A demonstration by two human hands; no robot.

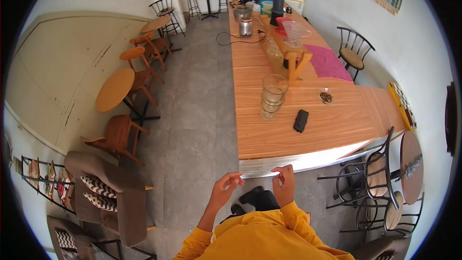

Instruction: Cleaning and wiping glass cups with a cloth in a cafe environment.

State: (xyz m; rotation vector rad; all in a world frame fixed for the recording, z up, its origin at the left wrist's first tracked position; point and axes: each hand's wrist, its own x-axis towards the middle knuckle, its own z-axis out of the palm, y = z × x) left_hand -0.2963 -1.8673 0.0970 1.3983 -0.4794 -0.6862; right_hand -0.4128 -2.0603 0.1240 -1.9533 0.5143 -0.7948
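Both my hands hang in the air just before the near edge of the wooden counter [260, 150], touching nothing. My left hand [224, 186] has its fingers loosely bent and apart, pointing inward. My right hand [284, 183] faces it with fingers half curled and nothing between them. On the counter ahead stands a stack of clear glasses [272, 98]. To its right lies a small black object [301, 121], perhaps a phone or case. Beyond that is a small clear dish of brown beans [326, 97].
A wooden dripper stand [298, 65] carries a clear coffee dripper [294, 31], beside a magenta cloth [328, 61]. A metal grinder [245, 27] with a black cord stands farther back. Black-framed chairs [378, 173] are at the right; brown armchairs [130, 202] and wooden chairs are at the left.
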